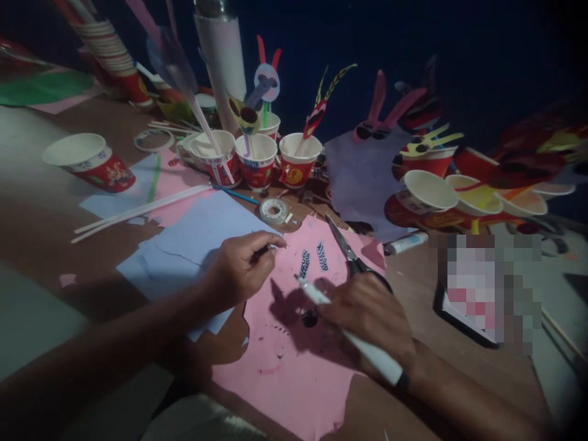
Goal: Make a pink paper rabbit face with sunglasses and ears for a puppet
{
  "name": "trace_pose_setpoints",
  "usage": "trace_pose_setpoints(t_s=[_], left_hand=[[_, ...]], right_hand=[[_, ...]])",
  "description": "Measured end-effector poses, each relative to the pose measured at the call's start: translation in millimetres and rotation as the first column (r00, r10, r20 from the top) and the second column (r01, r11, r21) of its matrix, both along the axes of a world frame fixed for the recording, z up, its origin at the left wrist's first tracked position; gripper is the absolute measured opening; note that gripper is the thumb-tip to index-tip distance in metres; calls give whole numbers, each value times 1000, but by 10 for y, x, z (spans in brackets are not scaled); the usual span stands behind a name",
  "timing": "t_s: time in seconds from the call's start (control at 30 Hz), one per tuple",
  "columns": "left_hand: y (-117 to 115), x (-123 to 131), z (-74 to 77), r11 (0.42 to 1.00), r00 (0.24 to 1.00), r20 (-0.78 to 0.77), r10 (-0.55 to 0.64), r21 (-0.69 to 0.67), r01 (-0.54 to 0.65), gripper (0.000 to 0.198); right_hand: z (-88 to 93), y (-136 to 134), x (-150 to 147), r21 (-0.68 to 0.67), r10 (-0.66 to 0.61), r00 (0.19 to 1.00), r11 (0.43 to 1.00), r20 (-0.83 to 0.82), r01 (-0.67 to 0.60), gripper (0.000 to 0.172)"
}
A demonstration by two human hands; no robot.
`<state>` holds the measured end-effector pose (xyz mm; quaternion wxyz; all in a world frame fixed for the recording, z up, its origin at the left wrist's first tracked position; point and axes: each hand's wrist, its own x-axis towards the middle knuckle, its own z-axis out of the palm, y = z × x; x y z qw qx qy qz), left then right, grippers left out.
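My right hand (367, 315) holds a white marker pen (374, 355), its tip pointing up and left above pink paper (294, 392). On this paper, just beyond the tip, lie two small black-and-white patterned strips (305, 263). A small dark piece (310, 317) is partly hidden by my right hand. My left hand (245, 263) is closed in a pinch at the paper's left edge; something dark shows between thumb and fingers, too small to name. Black-handled scissors (342, 239) lie beyond my right hand, and light-blue paper (184, 236) lies beside my left hand.
Several red paper cups (301, 165) with cut-paper figures stand along the back. A tape roll (274, 211), white sticks (142, 211) and another cup (92, 162) are on the table. A tall white flask (225, 67) stands behind. A blurred dark-edged object (473, 318) lies at right.
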<state>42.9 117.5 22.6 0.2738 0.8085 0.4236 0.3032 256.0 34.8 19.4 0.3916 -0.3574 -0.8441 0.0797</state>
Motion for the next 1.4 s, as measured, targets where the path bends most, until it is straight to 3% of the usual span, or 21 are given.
trace_pose_setpoints(t_s=[0.1,0.27,0.43,0.57,0.73,0.83,0.93,1.07,1.23,1.4], left_hand=[[16,-7,-23,999,1000,-1,11,-48,-11,19],[34,-5,-44,996,1000,2,-5,-89,5,21],[32,-3,-12,994,1000,0,-17,-110,16,23],[5,-14,40,993,996,-83,-22,-119,12,26],[-29,-23,96,986,986,-46,-163,-22,162,30],[-25,-24,105,979,978,-47,-205,-17,204,34],[-3,-23,97,965,965,-65,-253,-86,247,31],[25,-20,35,947,954,-69,-291,-165,277,25],[41,-29,-52,944,948,-103,-302,-175,281,28],[50,-44,-22,932,926,-136,-353,-138,335,28]], right_hand=[[40,-47,-56,47,123,977,990,174,-133,21],[60,-54,-83,56,177,962,980,209,-193,25],[-43,-36,-53,44,114,989,992,96,-119,18],[-49,-20,-7,-68,103,992,992,-71,-107,25],[51,-26,33,-104,60,989,992,-134,-75,25],[70,-39,37,-141,-57,970,990,-237,23,25],[31,-53,49,-265,-206,919,957,-337,117,20],[-16,-56,74,-324,-289,886,931,-362,171,22],[11,-32,93,-405,-316,850,904,-421,135,23],[41,-14,113,-479,-294,844,877,-448,51,16]])
